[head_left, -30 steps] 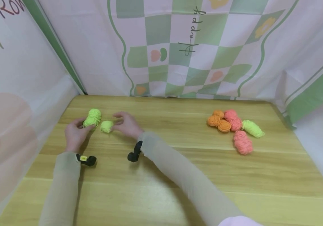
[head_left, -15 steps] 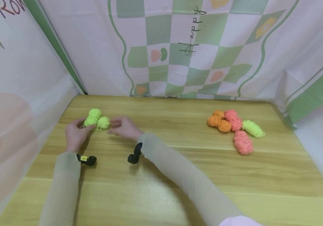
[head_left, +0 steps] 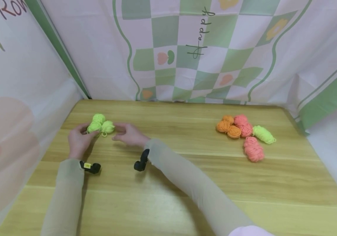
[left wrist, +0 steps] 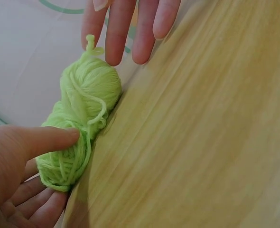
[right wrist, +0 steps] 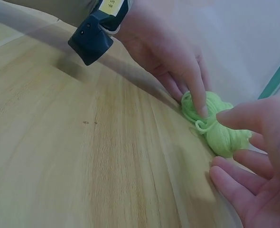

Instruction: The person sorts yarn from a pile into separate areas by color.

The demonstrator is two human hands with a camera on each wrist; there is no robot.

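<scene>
At the left of the table, my left hand [head_left: 79, 140] grips a lime-green skein of yarn [head_left: 98, 118], its thumb across the near end and its fingers beneath. Touching that skein's right side is a smaller lime-green yarn ball [head_left: 107, 127] with a short loop of loose strand. My right hand [head_left: 130, 133] lies just right of this ball, thumb and fingers spread apart. In the left wrist view its fingers [left wrist: 142, 42] hang straight by the ball's top. The right wrist view has its thumb [right wrist: 237, 117] beside the green yarn.
On the right of the wooden table [head_left: 180, 183] lie an orange yarn bundle [head_left: 228, 126], a coral skein [head_left: 243, 125], another coral skein [head_left: 253, 149] and a lime-green skein [head_left: 264, 134]. A printed curtain [head_left: 97, 65] closes off the back and sides.
The smaller green ball has moved left and turned, coming up against the gripped skein. My right hand followed it slightly, its fingers loosening from it. The left hand has stayed put.
</scene>
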